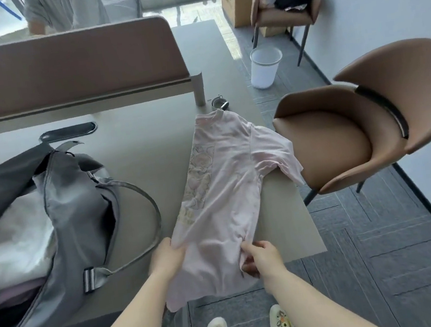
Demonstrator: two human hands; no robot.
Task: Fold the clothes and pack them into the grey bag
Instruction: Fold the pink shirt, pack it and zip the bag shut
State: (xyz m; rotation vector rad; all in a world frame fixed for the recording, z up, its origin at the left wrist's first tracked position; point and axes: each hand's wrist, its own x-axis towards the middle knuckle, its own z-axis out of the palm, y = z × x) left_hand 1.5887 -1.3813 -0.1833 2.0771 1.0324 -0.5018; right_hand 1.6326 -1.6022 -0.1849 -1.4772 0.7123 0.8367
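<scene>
A pale pink T-shirt (224,178) with a printed picture lies lengthwise on the grey table (135,152), folded along its left side, one sleeve hanging over the right edge. My left hand (167,259) pinches the shirt's lower left part. At the lower right part my right hand (261,259) grips the cloth, and the hem droops over the near table edge. The grey bag (77,210) lies open on the left of the table with white and dark clothes inside; its strap loops toward the shirt.
A brown chair (369,125) stands close to the table's right edge. A white bin (264,67) is on the floor behind it. A brown partition (57,72) runs across the table's far side. A small metal object (219,103) sits by the shirt's collar. Another person stands at the back left.
</scene>
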